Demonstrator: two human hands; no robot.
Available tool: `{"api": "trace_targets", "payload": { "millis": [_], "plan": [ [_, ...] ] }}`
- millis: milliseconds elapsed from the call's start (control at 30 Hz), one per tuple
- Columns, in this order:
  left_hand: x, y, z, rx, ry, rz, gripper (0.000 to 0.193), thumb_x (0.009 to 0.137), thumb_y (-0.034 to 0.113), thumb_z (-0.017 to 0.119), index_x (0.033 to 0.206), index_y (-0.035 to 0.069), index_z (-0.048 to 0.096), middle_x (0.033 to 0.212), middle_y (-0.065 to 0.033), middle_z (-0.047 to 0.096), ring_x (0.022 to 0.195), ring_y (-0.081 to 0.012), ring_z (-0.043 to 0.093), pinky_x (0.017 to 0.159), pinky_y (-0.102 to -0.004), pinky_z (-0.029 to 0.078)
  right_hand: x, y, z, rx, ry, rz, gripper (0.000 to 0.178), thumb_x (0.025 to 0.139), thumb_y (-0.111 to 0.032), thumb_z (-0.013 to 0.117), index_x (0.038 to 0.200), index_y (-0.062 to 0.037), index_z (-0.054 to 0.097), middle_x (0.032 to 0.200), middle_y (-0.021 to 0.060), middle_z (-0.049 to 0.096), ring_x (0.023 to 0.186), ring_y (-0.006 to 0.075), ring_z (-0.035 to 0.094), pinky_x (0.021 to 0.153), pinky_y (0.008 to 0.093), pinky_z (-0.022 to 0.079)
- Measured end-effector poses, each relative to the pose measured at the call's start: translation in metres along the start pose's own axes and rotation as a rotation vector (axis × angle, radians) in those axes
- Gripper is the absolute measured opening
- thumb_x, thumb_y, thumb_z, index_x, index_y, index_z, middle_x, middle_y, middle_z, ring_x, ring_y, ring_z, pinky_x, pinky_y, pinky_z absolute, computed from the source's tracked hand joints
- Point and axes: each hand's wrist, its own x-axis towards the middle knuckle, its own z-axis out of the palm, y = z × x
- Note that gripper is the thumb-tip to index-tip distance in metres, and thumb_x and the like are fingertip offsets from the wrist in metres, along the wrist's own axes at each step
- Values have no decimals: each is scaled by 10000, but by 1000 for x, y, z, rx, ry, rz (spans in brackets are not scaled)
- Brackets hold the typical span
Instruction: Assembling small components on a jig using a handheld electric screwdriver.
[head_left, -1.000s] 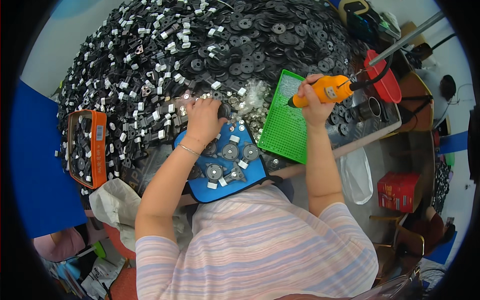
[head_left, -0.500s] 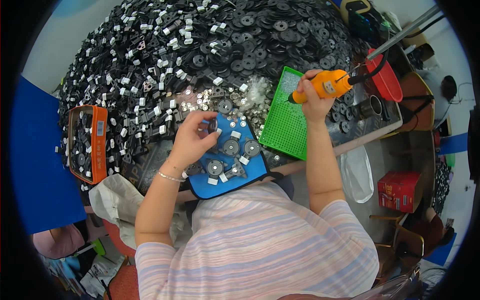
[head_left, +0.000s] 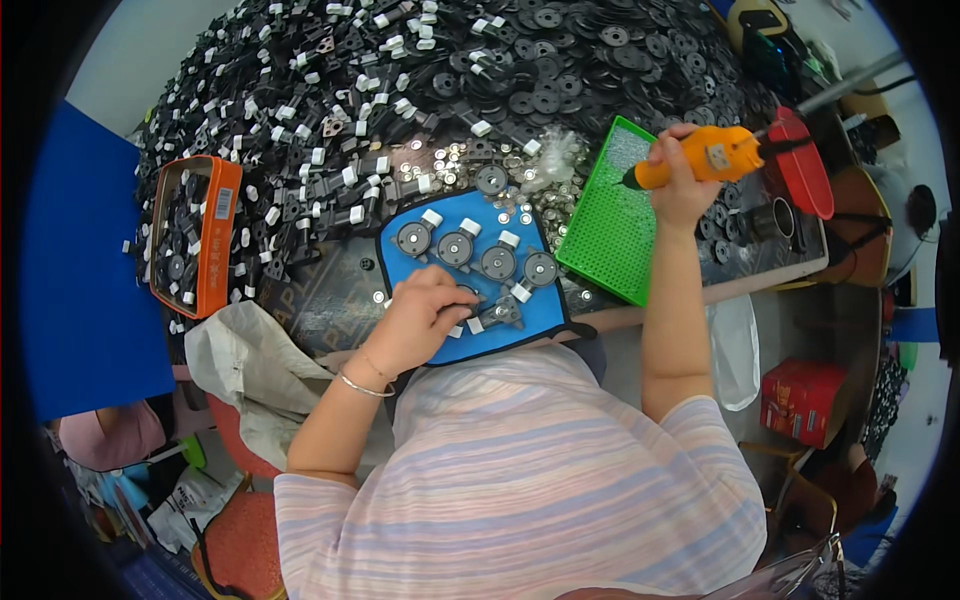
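Observation:
On a blue mat [head_left: 543,318] lie several black disc parts with white tabs, such as this disc part [head_left: 498,258]. My left hand [head_left: 428,305] is low over the mat's near left, its fingers pinched on a dark disc part [head_left: 464,296] that they partly hide. A black bracket with a white tab [head_left: 500,315] lies just right of those fingers. My right hand [head_left: 685,182] is wrapped round an orange electric screwdriver [head_left: 718,154]. The screwdriver's black tip points left over a green tray [head_left: 606,240] with small clear or silvery pieces at its far end.
A huge heap of black discs [head_left: 590,60] and black brackets with white tabs [head_left: 330,110] covers the far table. Small round metal pieces [head_left: 430,160] lie beyond the mat. An orange-rimmed box [head_left: 218,220] stands left; a red basin [head_left: 806,165] and metal cup [head_left: 772,218] stand right.
My left hand has come down nearer to me with the disc part, uncovering more disc parts on the mat. My right hand still holds the screwdriver over the tray. The whole view has shifted slightly.

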Motion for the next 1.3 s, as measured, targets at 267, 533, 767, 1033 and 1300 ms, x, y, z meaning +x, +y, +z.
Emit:
{"api": "trace_targets", "payload": {
  "millis": [267, 533, 767, 1033, 1300],
  "plan": [
    [12, 21, 11, 46, 26, 41, 140, 718, 123, 679, 855, 131, 651, 766, -4, 593, 782, -195, 531, 802, -323, 307, -27, -42, 18, 153, -230, -45, 210, 787, -91, 566, 959, -6, 481, 881, 125, 492, 635, 180, 510, 591, 304, 418],
    [31, 15, 31, 292, 45, 182, 265, 661, 236, 724, 891, 133, 642, 867, -9, 571, 885, -205, 496, 830, -382, 265, -58, -47, 41, 216, -359, 119, 265, 766, -151, 632, 927, -11, 475, 852, 114, 474, 597, 170, 509, 570, 283, 425],
    [6, 26, 26, 387, 192, 100, 504, 553, 372, 774, 940, 91, 616, 918, -38, 537, 930, -221, 475, 867, -391, 251, -66, -55, 47, 308, -414, 161, 272, 766, -169, 631, 932, -20, 477, 864, 106, 462, 597, 161, 512, 566, 272, 421],
    [3, 21, 41, 440, 258, 158, 434, 576, 338, 755, 912, 96, 627, 928, -20, 552, 952, -215, 476, 902, -464, 234, -76, -68, 61, 309, -529, 200, 273, 787, -211, 633, 907, -28, 470, 848, 90, 452, 566, 144, 507, 525, 262, 407],
    [6, 22, 42, 474, 233, 200, 408, 588, 312, 738, 923, 104, 632, 930, 2, 564, 962, -209, 473, 925, -511, 206, -90, -67, 62, 313, -584, 246, 279, 778, -193, 653, 906, -16, 480, 853, 102, 470, 561, 153, 510, 527, 263, 413]
  ]
}}
